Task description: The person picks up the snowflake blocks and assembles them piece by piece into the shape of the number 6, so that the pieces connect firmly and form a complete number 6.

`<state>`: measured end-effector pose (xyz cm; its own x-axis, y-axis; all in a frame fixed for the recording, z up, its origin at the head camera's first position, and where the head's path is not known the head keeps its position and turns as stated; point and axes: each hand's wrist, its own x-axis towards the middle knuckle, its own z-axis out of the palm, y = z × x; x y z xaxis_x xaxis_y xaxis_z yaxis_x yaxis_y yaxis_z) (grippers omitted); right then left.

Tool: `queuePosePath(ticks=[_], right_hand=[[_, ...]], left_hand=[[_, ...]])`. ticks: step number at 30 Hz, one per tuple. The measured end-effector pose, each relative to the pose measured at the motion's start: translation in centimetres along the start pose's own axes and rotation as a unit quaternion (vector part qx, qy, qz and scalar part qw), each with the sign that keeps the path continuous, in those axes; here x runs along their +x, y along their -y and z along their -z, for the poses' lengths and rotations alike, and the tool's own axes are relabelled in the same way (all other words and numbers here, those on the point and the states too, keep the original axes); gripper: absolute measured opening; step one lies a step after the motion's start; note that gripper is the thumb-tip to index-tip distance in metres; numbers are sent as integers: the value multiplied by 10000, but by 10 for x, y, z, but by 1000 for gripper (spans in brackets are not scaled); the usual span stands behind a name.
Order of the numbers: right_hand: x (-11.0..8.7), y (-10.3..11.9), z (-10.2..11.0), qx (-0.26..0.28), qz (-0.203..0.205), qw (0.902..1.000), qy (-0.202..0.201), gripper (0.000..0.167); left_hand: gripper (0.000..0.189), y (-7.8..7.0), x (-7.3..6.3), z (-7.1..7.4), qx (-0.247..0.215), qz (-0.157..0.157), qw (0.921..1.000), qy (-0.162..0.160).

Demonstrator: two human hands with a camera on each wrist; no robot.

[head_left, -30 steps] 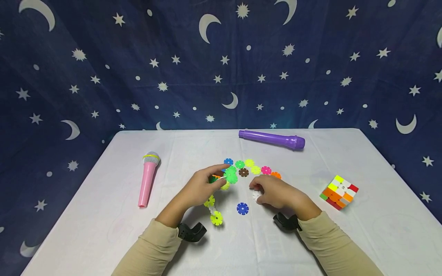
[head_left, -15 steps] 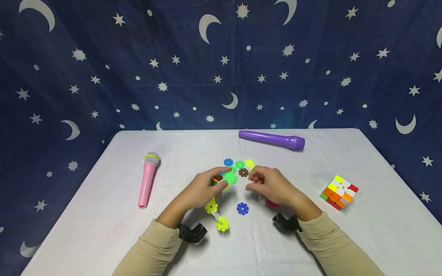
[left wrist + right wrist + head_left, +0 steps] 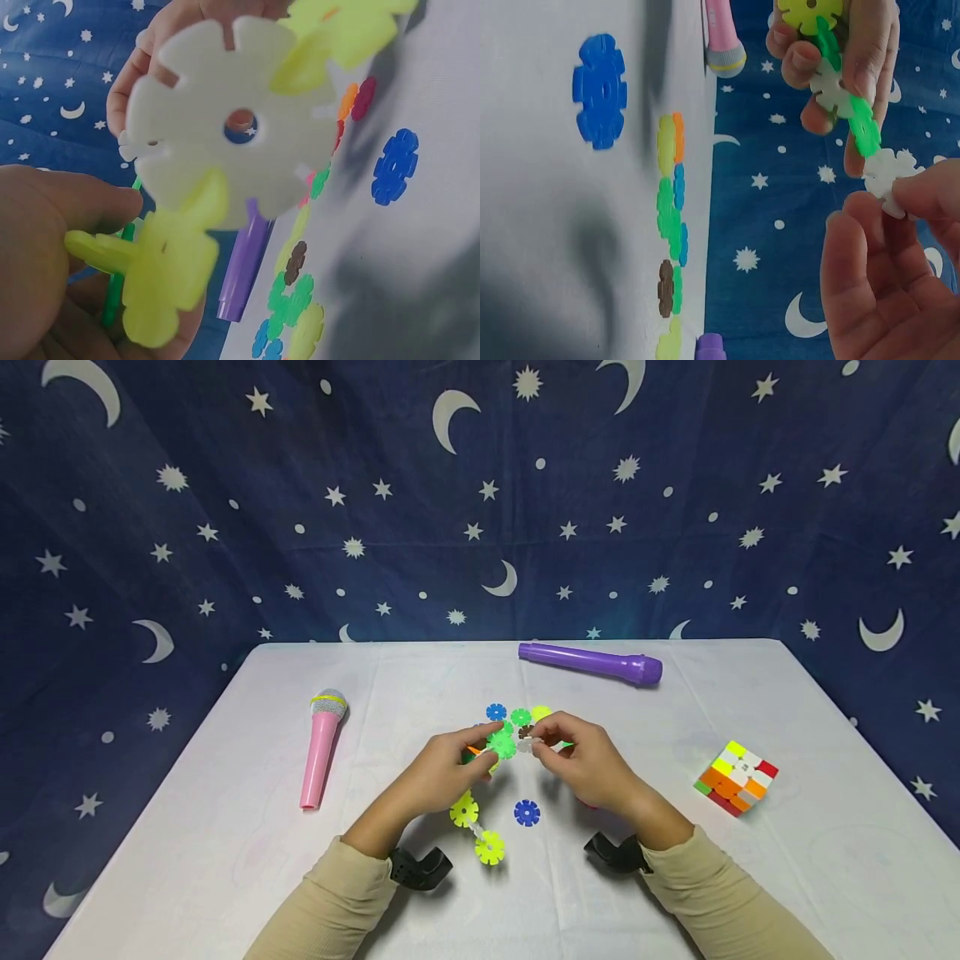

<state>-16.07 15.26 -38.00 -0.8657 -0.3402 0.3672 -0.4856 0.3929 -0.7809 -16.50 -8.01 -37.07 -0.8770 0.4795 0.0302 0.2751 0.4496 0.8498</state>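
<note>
at one table [image 3: 187, 860], left hand [image 3: 442, 770] gripping one disc chain [image 3: 464, 810], right hand [image 3: 590, 757] pinching one white disc [image 3: 889, 177], one cube [image 3: 737, 778]

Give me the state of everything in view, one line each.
Disc chain, linked, held up in the left hand
White disc, pinched in the right hand; joined to the chain or not, unclear
Dark blue disc, loose, lying flat
Puzzle cube, unsolved, colours mixed
Pink microphone, lying down
Purple microphone, lying down

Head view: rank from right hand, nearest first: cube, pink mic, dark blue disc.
1. Dark blue disc: left of the right hand, nearer the person.
2. Cube: to its right.
3. Pink mic: far left, beyond the left hand.
</note>
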Motion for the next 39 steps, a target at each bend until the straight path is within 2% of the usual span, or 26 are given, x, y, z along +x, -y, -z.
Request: queuePosePath(ticks=[12, 20, 26, 39], right_hand=[[0, -1, -6, -278, 615, 9973, -282, 18], [0, -3, -9, -14, 806, 9955, -500, 19], [-1, -4, -13, -149, 916, 9926, -778, 17], [-2, -7, -19, -594, 1499, 9792, -1236, 19]], left_hand=[[48, -3, -1, -1, -20, 16, 10000, -2], [44, -3, -1, -2, -63, -46, 9996, -266], [43, -4, -2, 0, 147, -42, 9994, -304], [42, -6, -2, -1, 400, -101, 9989, -203]])
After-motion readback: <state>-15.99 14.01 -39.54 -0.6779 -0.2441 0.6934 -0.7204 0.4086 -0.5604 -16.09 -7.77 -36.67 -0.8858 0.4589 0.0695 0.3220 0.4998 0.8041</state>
